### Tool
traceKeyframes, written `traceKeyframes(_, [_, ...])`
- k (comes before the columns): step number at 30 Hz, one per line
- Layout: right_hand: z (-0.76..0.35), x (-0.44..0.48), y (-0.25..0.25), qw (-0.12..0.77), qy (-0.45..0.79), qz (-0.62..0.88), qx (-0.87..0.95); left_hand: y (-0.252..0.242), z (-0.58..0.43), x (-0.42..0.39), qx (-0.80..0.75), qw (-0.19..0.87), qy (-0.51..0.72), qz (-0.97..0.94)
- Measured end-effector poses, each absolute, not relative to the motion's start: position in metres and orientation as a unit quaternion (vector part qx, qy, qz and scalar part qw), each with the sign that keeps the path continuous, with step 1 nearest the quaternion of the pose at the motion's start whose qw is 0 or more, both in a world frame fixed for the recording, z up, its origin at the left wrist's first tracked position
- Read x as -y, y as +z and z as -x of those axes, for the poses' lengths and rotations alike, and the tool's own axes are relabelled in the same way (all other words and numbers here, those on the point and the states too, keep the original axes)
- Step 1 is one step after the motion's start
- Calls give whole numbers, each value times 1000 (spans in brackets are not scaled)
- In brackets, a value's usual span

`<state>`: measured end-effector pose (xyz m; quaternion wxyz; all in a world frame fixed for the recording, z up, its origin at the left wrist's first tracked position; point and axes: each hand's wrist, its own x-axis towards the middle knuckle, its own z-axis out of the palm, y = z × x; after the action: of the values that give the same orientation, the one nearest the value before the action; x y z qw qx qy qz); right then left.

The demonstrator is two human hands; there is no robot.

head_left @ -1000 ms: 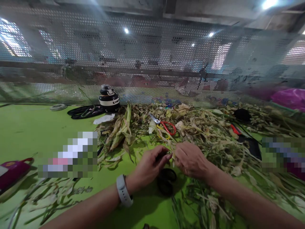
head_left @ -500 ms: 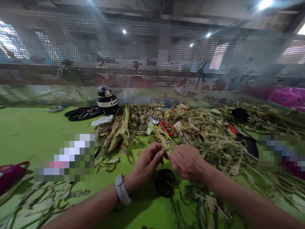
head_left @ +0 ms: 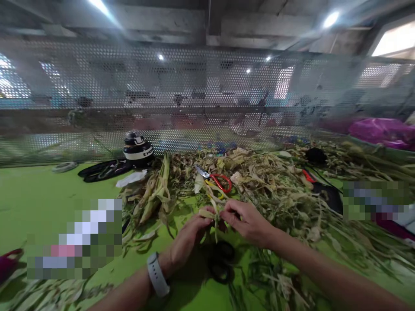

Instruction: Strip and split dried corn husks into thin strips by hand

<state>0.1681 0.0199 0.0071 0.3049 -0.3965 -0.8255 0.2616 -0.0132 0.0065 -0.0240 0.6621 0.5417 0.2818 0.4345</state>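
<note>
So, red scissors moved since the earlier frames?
No: against the black bottle, the red scissors lie in the same spot on the dry leaves; the camera shifted.

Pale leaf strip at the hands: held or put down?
Held: the pale leaf strip pokes out from the left hand's fingers. Whether the right hand grips it too: cannot tell.

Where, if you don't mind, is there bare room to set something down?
The green tabletop is bare at left, nearer than the white ring; a smaller patch lies between the wristband and black scissors. Dried leaves crowd the middle and right.
</note>
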Motion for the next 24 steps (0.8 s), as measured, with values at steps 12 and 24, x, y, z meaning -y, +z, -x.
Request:
traceKeyframes(12, [-161, -15, -8, 311, 245, 391, 831, -17, 1, 0, -459, 434, 453, -629])
traceKeyframes(24, [-162, -13, -21, 341, 172, 337, 860, -37, 21, -16, -378, 171, 424, -805])
